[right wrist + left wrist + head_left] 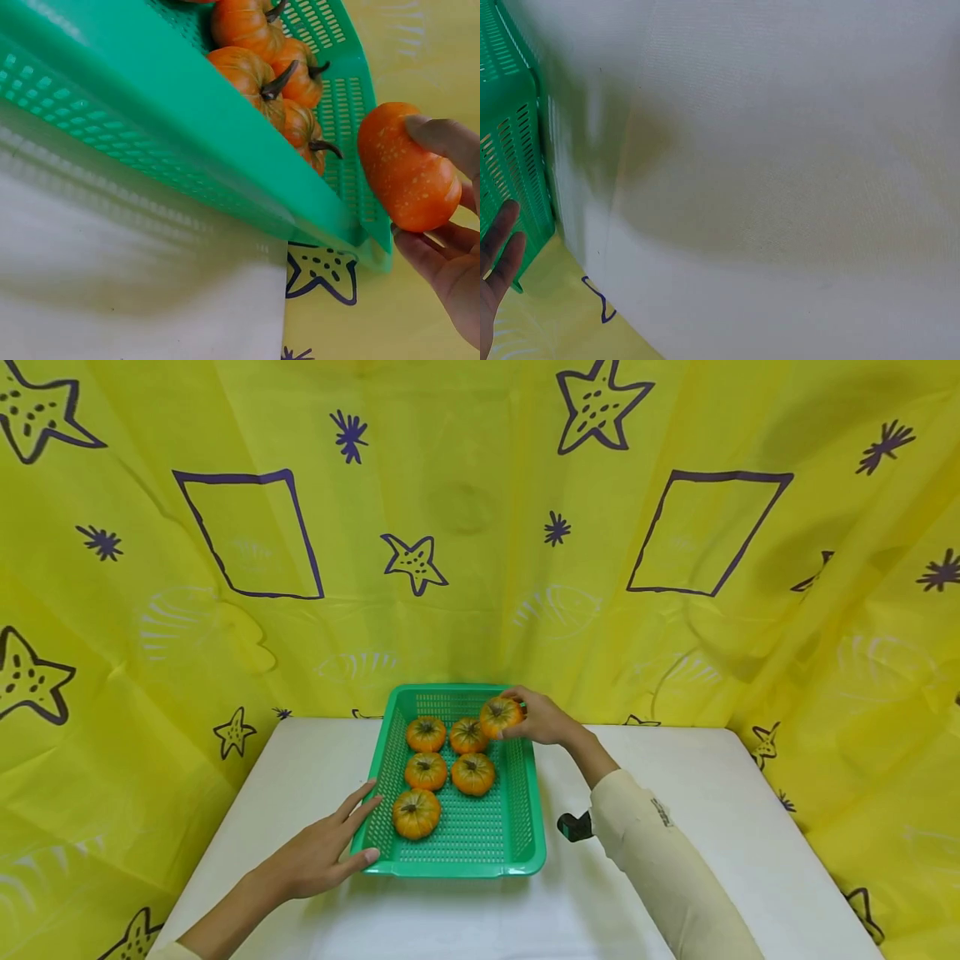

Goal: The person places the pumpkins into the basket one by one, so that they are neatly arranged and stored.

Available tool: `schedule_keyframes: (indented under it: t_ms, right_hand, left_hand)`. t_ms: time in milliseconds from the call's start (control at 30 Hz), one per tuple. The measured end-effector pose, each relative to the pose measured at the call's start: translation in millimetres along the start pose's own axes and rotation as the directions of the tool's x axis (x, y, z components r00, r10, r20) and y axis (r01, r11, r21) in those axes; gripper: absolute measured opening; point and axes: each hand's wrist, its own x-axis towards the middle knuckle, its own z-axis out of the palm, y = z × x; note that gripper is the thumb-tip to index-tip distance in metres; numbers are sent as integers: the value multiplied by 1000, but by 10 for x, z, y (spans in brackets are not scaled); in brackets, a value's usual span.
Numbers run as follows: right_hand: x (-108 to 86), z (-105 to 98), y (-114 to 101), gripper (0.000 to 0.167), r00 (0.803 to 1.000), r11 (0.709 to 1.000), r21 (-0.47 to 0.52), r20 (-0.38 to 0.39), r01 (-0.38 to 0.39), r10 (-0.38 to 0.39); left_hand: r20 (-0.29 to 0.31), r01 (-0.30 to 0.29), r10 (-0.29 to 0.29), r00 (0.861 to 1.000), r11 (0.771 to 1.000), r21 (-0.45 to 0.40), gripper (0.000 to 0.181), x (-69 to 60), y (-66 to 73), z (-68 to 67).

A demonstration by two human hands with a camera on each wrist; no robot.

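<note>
A green plastic basket (486,868) with perforated walls holds several small orange pumpkins (416,814), mostly on its left and toward the back. My right hand (542,718) grips another small pumpkin (501,717) above the basket's back right corner. In the right wrist view, the thumb and fingers close around that held pumpkin (409,169), whose speckled underside shows. At the basket's left side, my left hand (318,852) has its fingers spread along the rim. The left wrist view catches only fingers (506,255) by the basket wall (525,161); contact is hard to tell.
The basket stands on a white table (300,768). A small black object (575,827) lies to the right of the basket, partly behind the right sleeve (667,852). A yellow patterned curtain (480,635) surrounds the table at the back and sides.
</note>
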Motion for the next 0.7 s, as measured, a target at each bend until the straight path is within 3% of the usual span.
schedule_keyframes:
  t_ms: [700]
  right_hand:
    - [110, 177, -86, 68, 996, 987, -152, 69, -43, 54]
  left_hand:
    - [-3, 4, -4, 1000, 1000, 2, 70, 2, -3, 6]
